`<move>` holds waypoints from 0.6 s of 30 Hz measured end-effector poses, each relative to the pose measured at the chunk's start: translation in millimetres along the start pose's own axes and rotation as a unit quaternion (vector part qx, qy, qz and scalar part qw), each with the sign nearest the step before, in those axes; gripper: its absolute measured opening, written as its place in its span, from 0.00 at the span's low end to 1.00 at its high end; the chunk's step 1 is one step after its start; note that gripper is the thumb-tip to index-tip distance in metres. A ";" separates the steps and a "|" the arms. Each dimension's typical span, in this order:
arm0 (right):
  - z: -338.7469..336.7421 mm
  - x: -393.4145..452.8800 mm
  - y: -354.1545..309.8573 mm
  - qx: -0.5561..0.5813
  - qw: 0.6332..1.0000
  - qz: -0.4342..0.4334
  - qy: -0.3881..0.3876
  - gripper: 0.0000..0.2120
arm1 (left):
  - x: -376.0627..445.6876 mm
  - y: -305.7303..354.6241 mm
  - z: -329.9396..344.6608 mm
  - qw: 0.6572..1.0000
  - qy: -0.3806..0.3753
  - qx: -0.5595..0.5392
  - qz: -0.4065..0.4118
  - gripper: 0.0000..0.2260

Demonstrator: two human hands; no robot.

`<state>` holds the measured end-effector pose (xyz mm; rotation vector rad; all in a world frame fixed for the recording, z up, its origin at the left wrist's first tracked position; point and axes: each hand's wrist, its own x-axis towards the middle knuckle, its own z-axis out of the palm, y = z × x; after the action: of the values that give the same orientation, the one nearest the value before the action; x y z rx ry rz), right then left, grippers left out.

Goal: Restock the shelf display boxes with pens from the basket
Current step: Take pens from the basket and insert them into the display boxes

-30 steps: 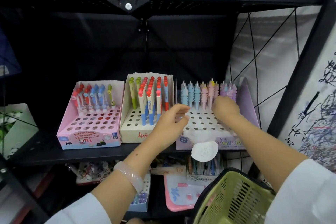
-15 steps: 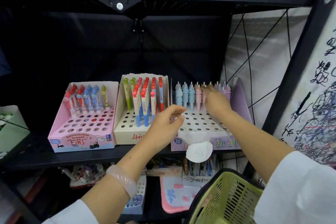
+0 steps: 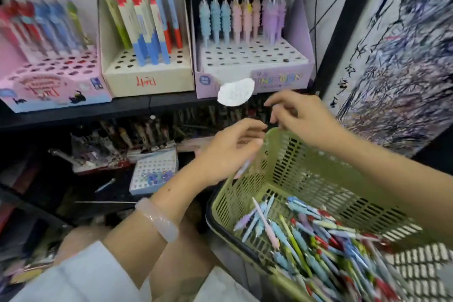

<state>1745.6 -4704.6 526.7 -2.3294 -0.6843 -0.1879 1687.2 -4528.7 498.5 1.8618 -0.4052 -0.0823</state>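
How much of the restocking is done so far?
Little, by the look of it. Each box has pens only in its back rows: the pink box, the cream box and the lilac box all show many open holes in front. Both hands, left and right, hover over the basket rim; whether either holds a pen is unclear. Its pen pile is still large.

Your right hand (image 3: 302,117) has left the back row of the purple display box (image 3: 255,56) and now hangs over the far rim of the green basket (image 3: 294,174). Your left hand (image 3: 230,152) has dropped from the box fronts to that rim too, its fingers loosely curled.
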 end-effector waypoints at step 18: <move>208.1 -155.5 113.0 -0.244 0.857 0.306 -0.336 0.31 | -7.2 -80.5 55.6 0.964 -0.110 0.218 -0.108 0.14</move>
<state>1661.6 -4703.4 256.2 -2.9910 -0.1546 0.8763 1685.1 -4555.2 404.1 2.3386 -0.3935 -0.3775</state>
